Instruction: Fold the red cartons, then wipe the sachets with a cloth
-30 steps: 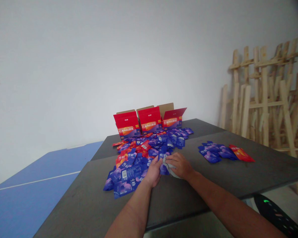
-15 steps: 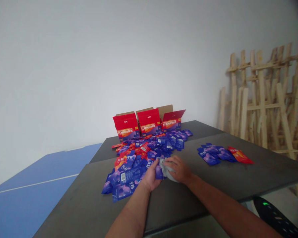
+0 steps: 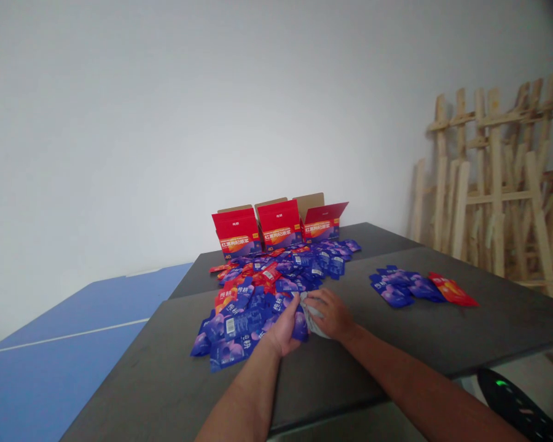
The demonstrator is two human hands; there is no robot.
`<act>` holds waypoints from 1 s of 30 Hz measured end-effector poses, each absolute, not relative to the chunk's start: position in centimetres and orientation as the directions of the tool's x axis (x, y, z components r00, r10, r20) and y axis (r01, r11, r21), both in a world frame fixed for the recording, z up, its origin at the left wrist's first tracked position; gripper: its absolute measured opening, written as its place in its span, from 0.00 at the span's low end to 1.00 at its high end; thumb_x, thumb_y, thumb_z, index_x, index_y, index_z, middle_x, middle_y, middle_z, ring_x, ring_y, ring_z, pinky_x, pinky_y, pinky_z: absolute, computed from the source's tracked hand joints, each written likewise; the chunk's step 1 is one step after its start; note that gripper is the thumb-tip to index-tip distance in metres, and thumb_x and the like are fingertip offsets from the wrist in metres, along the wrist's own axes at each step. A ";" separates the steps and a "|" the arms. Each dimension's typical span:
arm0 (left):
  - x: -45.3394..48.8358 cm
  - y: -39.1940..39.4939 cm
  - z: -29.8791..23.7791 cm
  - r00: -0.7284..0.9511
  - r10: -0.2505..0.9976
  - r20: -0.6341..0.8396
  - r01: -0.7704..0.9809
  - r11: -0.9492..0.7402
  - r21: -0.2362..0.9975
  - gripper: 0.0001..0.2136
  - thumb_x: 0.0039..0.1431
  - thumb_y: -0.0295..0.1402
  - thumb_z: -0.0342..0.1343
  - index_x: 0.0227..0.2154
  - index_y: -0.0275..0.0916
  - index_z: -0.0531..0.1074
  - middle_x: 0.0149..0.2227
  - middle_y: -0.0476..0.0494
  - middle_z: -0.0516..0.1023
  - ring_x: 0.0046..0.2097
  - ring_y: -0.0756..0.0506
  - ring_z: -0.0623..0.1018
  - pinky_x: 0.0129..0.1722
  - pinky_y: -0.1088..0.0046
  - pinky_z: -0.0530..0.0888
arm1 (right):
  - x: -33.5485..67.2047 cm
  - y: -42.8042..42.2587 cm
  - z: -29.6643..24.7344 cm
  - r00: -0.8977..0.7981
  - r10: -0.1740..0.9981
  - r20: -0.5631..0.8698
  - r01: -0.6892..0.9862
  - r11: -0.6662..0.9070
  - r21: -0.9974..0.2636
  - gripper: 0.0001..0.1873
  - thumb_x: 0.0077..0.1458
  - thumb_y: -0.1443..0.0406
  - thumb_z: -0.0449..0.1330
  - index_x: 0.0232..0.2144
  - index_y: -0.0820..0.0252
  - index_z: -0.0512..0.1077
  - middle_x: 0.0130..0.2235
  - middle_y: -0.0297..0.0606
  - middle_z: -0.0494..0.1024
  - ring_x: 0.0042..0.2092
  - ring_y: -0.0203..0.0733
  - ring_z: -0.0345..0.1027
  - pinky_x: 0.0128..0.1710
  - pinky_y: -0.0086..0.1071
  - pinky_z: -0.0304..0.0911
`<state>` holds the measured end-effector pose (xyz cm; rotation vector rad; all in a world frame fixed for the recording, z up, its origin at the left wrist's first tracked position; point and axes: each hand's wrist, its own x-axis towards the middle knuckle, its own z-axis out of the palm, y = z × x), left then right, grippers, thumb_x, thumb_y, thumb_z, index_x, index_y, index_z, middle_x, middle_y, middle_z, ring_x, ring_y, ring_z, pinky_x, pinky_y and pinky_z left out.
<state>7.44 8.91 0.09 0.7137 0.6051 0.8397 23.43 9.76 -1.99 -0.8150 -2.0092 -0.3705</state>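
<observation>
My left hand [image 3: 283,333] is closed on a purple pouch [image 3: 300,327], its thumb lying along the front. In my right hand [image 3: 332,313] is a bunched grey cloth [image 3: 315,323], pressed against the pouch's right side; my fingers hide part of both. To the left and beyond my hands spreads a loose pile of purple pouches [image 3: 245,323], with red pouches [image 3: 225,294] mixed in. Over to the right lies a smaller group of purple pouches [image 3: 394,288] with a red pouch [image 3: 452,290] at its end.
Three red boxes with raised flaps, a left one [image 3: 237,230], a middle one [image 3: 280,226] and a right one [image 3: 322,224], stand at the back of the dark table [image 3: 341,380]. Beside it are a blue table [image 3: 74,350] on the left and wooden easels [image 3: 493,184] on the right.
The view has shifted slightly. Both hands keep their hold on the pouch and the cloth, with the pouch turned a little between them.
</observation>
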 end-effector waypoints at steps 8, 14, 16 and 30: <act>6.8 8.7 0.4 0.575 0.767 -0.283 -0.370 0.553 0.746 0.18 0.57 0.47 0.57 0.31 0.34 0.72 0.25 0.45 0.75 0.25 0.51 0.73 0.21 0.78 0.64 | 25.0 11.3 -2.1 -0.049 0.504 0.862 0.721 0.615 -0.319 0.12 0.59 0.64 0.54 0.44 0.56 0.74 0.41 0.44 0.75 0.44 0.47 0.69 0.46 0.44 0.68; 6.4 9.1 1.5 0.593 0.776 -0.213 -0.562 0.589 0.581 0.19 0.57 0.49 0.56 0.38 0.35 0.73 0.31 0.42 0.77 0.26 0.50 0.73 0.21 0.77 0.64 | 25.1 10.3 -1.4 -0.070 0.486 0.871 0.697 0.649 -0.306 0.11 0.59 0.64 0.54 0.42 0.55 0.74 0.41 0.41 0.75 0.44 0.45 0.69 0.46 0.42 0.68; 6.4 9.2 1.6 0.588 0.776 -0.230 -0.586 0.604 0.539 0.21 0.56 0.51 0.56 0.31 0.35 0.72 0.26 0.44 0.76 0.23 0.51 0.71 0.21 0.77 0.64 | 24.3 9.4 -1.3 -0.227 0.430 0.874 0.662 0.726 -0.186 0.12 0.58 0.64 0.55 0.44 0.54 0.73 0.42 0.41 0.75 0.44 0.45 0.68 0.45 0.41 0.68; 8.3 8.9 -0.2 0.447 0.859 -0.251 -0.426 0.451 0.784 0.16 0.55 0.48 0.58 0.29 0.37 0.71 0.21 0.48 0.71 0.23 0.50 0.71 0.20 0.77 0.62 | 22.4 8.7 -1.7 -0.376 0.363 0.853 0.653 0.757 -0.034 0.14 0.57 0.65 0.55 0.45 0.52 0.73 0.43 0.42 0.73 0.44 0.45 0.66 0.45 0.41 0.65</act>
